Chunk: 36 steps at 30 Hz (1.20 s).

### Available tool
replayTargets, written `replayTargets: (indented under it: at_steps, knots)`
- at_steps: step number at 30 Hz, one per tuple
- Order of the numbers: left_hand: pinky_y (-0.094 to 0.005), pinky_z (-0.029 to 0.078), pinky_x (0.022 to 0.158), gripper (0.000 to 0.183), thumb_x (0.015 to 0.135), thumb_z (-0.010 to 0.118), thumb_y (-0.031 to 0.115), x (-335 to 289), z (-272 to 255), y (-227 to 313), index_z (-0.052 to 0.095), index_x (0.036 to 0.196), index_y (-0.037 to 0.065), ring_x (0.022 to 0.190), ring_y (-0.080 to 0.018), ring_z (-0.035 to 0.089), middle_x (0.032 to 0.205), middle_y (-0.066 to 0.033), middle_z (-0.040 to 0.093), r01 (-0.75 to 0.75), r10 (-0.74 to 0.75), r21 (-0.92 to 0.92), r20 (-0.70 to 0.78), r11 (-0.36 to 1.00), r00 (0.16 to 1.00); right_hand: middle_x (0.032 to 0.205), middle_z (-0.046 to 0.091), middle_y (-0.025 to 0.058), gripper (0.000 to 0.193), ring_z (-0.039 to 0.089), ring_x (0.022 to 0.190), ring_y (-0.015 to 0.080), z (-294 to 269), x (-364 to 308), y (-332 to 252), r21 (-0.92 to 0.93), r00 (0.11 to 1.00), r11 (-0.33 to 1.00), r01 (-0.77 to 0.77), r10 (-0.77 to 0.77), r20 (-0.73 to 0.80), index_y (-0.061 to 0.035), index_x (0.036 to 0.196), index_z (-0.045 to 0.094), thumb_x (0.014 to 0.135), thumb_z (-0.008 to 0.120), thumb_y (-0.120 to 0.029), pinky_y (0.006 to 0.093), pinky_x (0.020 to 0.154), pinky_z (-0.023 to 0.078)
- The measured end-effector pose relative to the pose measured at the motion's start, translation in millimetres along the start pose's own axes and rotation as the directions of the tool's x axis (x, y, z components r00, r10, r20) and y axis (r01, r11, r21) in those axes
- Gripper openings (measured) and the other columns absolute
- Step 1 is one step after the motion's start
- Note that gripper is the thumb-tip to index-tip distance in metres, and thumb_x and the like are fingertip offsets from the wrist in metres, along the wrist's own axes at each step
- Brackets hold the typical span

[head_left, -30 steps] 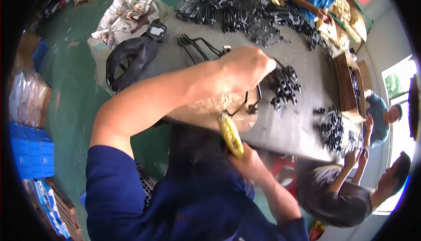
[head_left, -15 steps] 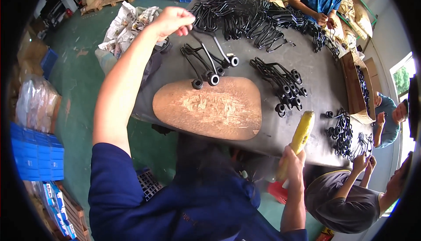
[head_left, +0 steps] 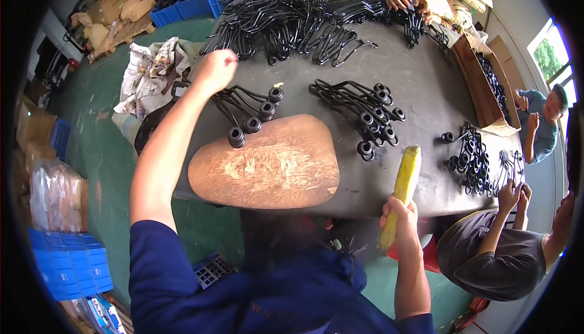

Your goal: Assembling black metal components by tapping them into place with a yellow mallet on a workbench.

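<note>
- Nearest me, the right grip (head_left: 398, 215) is wrapped firmly round a long yellow bar (head_left: 408, 173), which leans a little right toward its far end, by the near edge of the surface (head_left: 420, 66).
- Near right, I see a co-worker in a dark grey shirt (head_left: 499, 255), both hands at the right edge of the surface.
- A tan wooden board (head_left: 264, 163) lies along the near edge, left of the yellow bar, its middle rough and splintered.
- Right of the board, well apart, sits a heap of black ringed pieces (head_left: 468, 160).
- At the board's far left edge, a fan of black rods (head_left: 252, 125) spreads with ringed ends toward me.
- My left grip (head_left: 214, 71) is curled over their far ends; from this angle I cannot tell whether it holds one.
- Right of them rests a second bunch (head_left: 366, 118).
- Far right stands a cardboard box (head_left: 474, 90) of black pieces.
- Farthest on the surface sprawls a large pile of bent rods (head_left: 292, 20).
</note>
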State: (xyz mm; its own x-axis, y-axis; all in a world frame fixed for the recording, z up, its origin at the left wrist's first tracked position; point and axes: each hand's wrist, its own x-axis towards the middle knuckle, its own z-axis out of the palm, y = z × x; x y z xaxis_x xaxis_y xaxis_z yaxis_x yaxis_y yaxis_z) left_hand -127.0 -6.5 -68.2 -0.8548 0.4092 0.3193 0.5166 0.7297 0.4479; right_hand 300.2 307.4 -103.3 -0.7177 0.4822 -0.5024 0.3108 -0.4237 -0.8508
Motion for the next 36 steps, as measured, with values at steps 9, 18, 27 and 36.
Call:
replayTargets:
  at_steps: [9, 18, 27, 36]
  knots:
    - [-0.0414, 0.051, 0.088, 0.025, 0.085, 0.058, 0.015, 13.0, 146.1, 120.1, 0.067, 0.106, 0.005, 0.099, -0.0343, 0.064, 0.103, -0.0216, 0.065, -0.240, 0.257, -0.095, 0.270, 0.966, 0.928, 0.066, 0.055, 0.0078, 0.016, 0.055, 0.044, 0.0192, -1.3, -0.3, -0.2, 0.025, 1.000, 1.000, -0.010, 0.009, 0.018, -0.0025, 0.090, 0.051, 0.088, 0.061, -0.015, 0.0321, 0.040, 0.046]
    - [-0.0272, 0.054, 0.054, 0.008, 0.086, 0.061, 0.004, 28.4, 111.3, 181.5, 0.067, 0.090, -0.001, 0.061, -0.0136, 0.064, 0.077, -0.0071, 0.067, 0.193, -0.078, -0.845, 0.178, 0.498, 0.981, 0.067, 0.054, 0.0071, 0.016, 0.055, 0.045, 0.0191, -6.4, 2.4, 4.4, 0.026, 0.999, 0.999, -0.027, 0.026, 0.038, -0.0050, 0.091, 0.051, 0.089, 0.060, -0.017, 0.0331, 0.040, 0.046]
    - [-0.0215, 0.052, 0.065, 0.009, 0.090, 0.059, -0.003, -34.1, -48.1, 278.3, 0.065, 0.097, -0.003, 0.075, -0.0096, 0.065, 0.084, -0.0056, 0.066, -0.659, 0.493, -0.462, -0.439, 0.593, 0.751, 0.065, 0.055, 0.0072, 0.014, 0.055, 0.044, 0.0194, -6.5, 0.0, 11.5, 0.054, 0.995, 0.994, 0.098, -0.098, 0.006, -0.0030, 0.090, 0.052, 0.089, 0.059, -0.015, 0.0322, 0.040, 0.047]
    - [-0.0377, 0.049, 0.059, 0.009, 0.081, 0.062, -0.001, -147.3, -41.1, 201.9, 0.063, 0.088, 0.002, 0.068, -0.0306, 0.061, 0.081, -0.0124, 0.059, -0.542, 0.519, -0.385, -0.171, 0.747, 0.837, 0.063, 0.054, 0.0070, 0.018, 0.054, 0.046, 0.0161, 63.7, -65.9, -49.1, -0.022, 0.902, 0.908, 0.419, -0.413, 0.123, 0.0014, 0.102, 0.048, 0.087, 0.054, -0.005, 0.0259, 0.048, 0.044]
